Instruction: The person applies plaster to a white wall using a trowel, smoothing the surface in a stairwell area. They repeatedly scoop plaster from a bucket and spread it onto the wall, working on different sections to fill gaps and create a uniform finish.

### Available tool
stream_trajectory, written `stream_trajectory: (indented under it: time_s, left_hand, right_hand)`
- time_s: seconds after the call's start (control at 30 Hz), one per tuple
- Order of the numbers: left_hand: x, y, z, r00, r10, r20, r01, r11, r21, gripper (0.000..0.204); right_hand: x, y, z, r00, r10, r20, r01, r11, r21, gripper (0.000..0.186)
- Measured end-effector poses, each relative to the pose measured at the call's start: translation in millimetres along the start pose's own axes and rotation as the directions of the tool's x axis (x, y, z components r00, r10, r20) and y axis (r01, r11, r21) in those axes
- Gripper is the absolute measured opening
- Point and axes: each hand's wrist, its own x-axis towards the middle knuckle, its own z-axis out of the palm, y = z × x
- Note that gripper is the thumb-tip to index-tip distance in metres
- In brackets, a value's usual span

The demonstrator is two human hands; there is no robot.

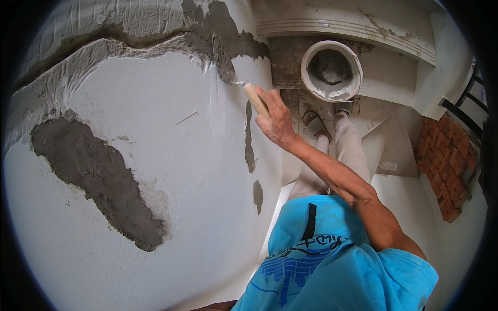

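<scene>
My right hand (277, 118) is wrapped round the pale wooden handle of a trowel (256, 100). Its narrow blade, smeared with grey mortar, lies against the white wall (202, 145) at the lower edge of a wet mortar patch (213, 26). Farther left and lower, a long slanting strip of grey mortar (98, 171) fills another part of the wall. Two small grey patches show below the trowel. Only a bit of my left arm appears at the bottom edge; the hand itself is out of sight.
A round bucket (306, 78), with grey material inside, stands beyond my feet by a ledge (342, 28). On the right, red bricks (446, 163) show in an exposed area beside a dark metal rail (464, 118). A long ridged crack crosses the upper left wall.
</scene>
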Motion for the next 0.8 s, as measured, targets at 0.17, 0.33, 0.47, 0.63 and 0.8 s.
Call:
stream_trajectory:
  time_s: [0.17, 0.33, 0.47, 0.63, 0.8]
  left_hand:
    - [2, 3, 2, 1.0, 0.003, 0.006, -0.003, 1.0, -0.002, 0.079]
    - [2, 2, 1, 1.0, 0.0, 0.003, 0.0, 1.0, 0.0, 0.078]
    - [0, 0, 2, 1.0, 0.001, 0.003, -0.001, 1.0, 0.004, 0.078]
    - [6, -4, -1, 1.0, 0.013, 0.003, -0.013, 1.0, 0.002, 0.078]
    - [2, -1, 0, 1.0, 0.005, 0.01, -0.005, 1.0, 0.009, 0.078]
  right_hand:
    - [-30, -7, -11, 0.997, 0.041, 0.063, -0.038, 0.998, -0.047, 0.076]
    - [-22, -5, -19, 1.0, 0.004, -0.012, -0.005, 1.0, -0.017, 0.074]
    - [1, -11, -6, 0.999, 0.02, -0.033, -0.021, 1.0, -0.016, 0.074]
    - [-21, -9, 1, 0.997, 0.071, 0.01, -0.07, 0.995, -0.072, 0.073]
    - [-33, -8, -7, 0.994, 0.105, 0.016, -0.104, 0.994, -0.028, 0.072]
